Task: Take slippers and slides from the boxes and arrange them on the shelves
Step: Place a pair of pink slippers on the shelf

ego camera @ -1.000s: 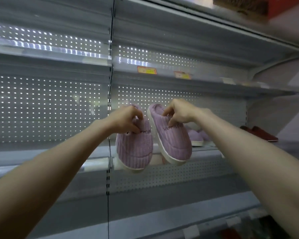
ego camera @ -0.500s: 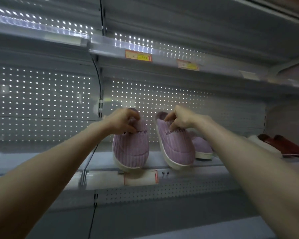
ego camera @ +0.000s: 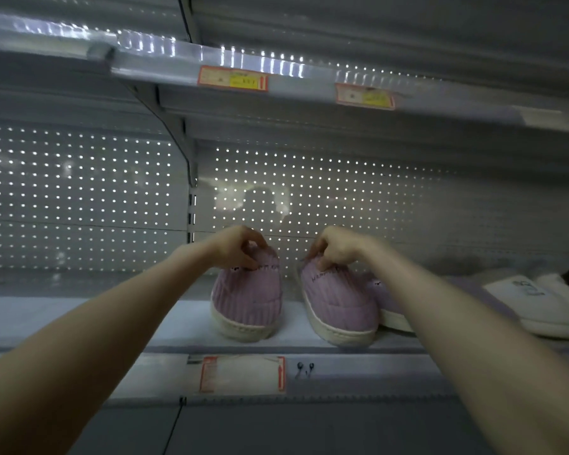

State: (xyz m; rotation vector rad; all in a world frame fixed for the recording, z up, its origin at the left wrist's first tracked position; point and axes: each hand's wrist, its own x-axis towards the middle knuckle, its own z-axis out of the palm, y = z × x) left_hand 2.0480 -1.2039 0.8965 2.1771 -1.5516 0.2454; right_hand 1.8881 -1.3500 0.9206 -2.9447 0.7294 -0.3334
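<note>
The left hand point(ego camera: 240, 247) pinches the collar of the left purple slipper point(ego camera: 248, 300), and the right hand point(ego camera: 334, 247) pinches the right purple slipper point(ego camera: 339, 303) likewise. Both are tilted, toes down on the shelf point(ego camera: 79, 320) near its front edge (a white slipper point(ego camera: 539, 303) lies further right).

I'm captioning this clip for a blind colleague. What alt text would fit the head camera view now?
The left hand pinches the upper edge of one purple slipper and the right hand pinches its mate, both toes toward the camera on a grey metal shelf. White slippers lie further right; a perforated back panel glows behind.
</note>
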